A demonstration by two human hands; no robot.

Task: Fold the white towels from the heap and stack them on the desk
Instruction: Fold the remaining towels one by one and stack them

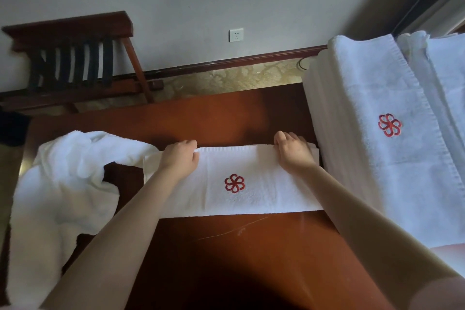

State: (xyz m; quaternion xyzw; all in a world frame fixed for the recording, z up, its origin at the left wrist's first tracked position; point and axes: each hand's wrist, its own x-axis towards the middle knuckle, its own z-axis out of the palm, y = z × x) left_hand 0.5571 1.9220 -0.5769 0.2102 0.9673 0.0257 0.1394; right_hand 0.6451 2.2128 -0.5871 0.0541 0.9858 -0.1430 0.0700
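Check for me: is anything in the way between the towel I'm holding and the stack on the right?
Nothing visible. The left hand and right hand grip the towel at its far edge; its right end lies close beside the stack, only bare desk around it. The heap sits on the other side, at left.

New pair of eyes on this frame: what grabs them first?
The white towel lying as a long strip in the middle of the desk, its red flower emblem facing up, with the left hand and right hand gripping its far edge. Next, the tall stack of folded towels at right with the same emblem, and the loose heap at left.
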